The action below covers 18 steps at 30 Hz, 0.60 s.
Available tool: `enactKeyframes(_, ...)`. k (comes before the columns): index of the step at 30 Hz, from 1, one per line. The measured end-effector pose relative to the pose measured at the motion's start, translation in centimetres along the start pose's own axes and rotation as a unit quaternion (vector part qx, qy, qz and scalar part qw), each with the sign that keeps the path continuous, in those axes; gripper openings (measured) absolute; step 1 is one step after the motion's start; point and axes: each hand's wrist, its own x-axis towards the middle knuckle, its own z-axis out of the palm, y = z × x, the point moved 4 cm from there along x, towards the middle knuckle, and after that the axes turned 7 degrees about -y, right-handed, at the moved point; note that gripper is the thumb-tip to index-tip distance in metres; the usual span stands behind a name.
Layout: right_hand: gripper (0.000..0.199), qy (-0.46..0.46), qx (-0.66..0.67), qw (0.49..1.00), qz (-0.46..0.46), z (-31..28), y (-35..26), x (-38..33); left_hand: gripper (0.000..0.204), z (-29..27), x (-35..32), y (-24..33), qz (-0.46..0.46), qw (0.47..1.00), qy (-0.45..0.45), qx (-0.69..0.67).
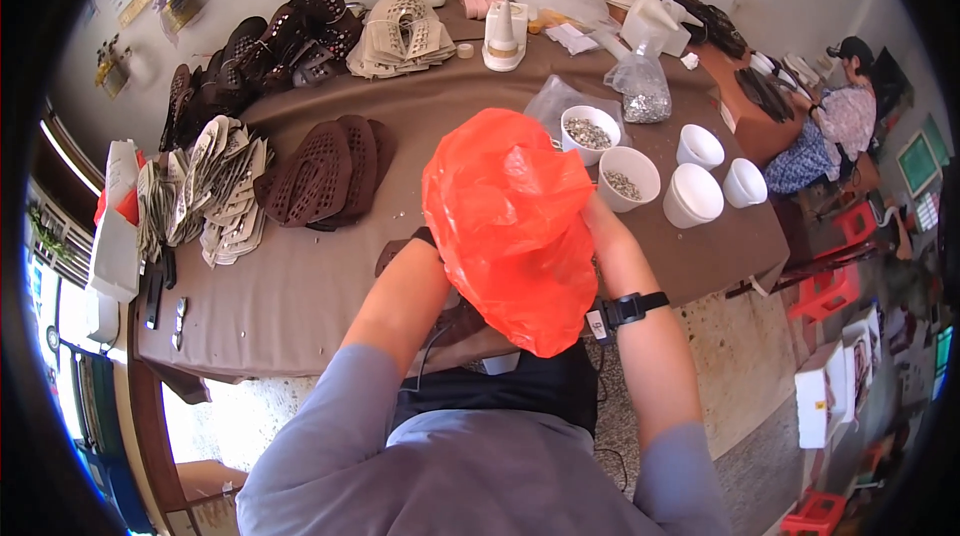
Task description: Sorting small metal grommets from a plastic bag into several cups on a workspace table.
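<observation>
An orange plastic bag [508,226] is held up over the near edge of the brown table [300,286]. My left hand [428,236] is almost wholly hidden behind the bag's left side and grips it there. My right hand [592,221] holds the bag's right side, and only its wrist and a sliver of the hand show. A black band [625,311] is on my right wrist. The bag hides what lies under it on the table.
Stacks of brown perforated shoe pieces [325,171] and beige ones [215,191] lie at the left. White bowls [692,194] stand at the right, two holding small metal bits [587,132]. A clear bag of such bits [640,86] is behind. A seated person [835,121] works at far right.
</observation>
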Motion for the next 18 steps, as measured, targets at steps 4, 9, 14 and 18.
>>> enactKeyframes(4,0.051,-0.073,0.131,0.986,0.069,1.6,-0.2,0.4,0.045,0.3,-0.9,0.2,-0.018,1.0,0.001,-0.005)
enactKeyframes(9,0.051,-0.026,0.129,0.991,0.019,6.2,-0.2,-1.6,0.045,0.2,-1.3,1.1,-0.019,1.0,0.015,-0.006)
enactKeyframes(14,0.048,0.02,0.184,0.982,-0.046,3.5,-0.2,-2.6,0.045,0.2,0.9,0.4,-0.038,0.999,0.012,-0.011)
enactKeyframes(18,0.045,-0.013,0.19,0.981,-0.025,4.0,-0.3,-1.7,0.045,0.0,0.1,1.1,-0.045,0.999,0.021,-0.014)
